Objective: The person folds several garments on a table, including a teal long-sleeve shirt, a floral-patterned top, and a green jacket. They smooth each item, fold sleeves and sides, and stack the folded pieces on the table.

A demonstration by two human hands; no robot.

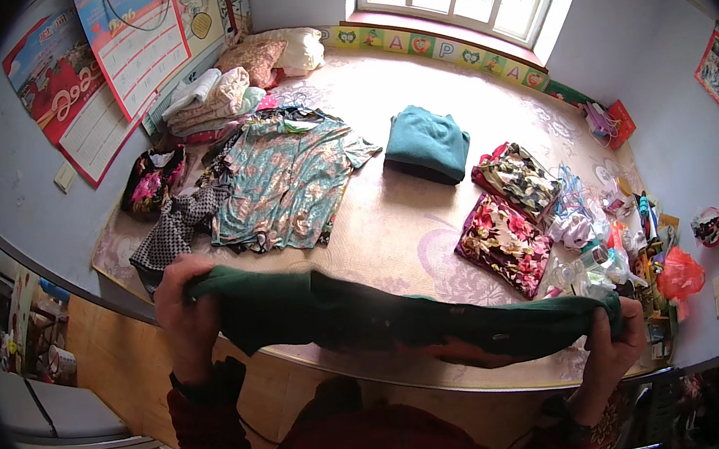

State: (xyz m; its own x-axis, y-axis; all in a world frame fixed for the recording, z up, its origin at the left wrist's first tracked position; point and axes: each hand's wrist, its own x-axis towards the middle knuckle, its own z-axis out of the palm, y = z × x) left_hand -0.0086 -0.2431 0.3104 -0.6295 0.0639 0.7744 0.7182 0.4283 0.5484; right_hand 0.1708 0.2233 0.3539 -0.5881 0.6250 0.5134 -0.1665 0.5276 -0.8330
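Observation:
A dark green garment hangs stretched between my hands, above the near edge of the bed platform. My left hand grips its left end, and my right hand pinches its right end. Beyond it, a short-sleeved green floral top lies spread on the patterned mat. A folded teal garment rests on a dark one near the middle. To the right are a folded red floral garment and a folded black-and-cream floral garment. A checked dark garment lies bunched at left.
Folded quilts and pillows are piled at the far left corner. A folded black floral garment lies by the left wall. Plastic bags, a red bag and small items crowd the right side. The platform's edge curves below the held garment.

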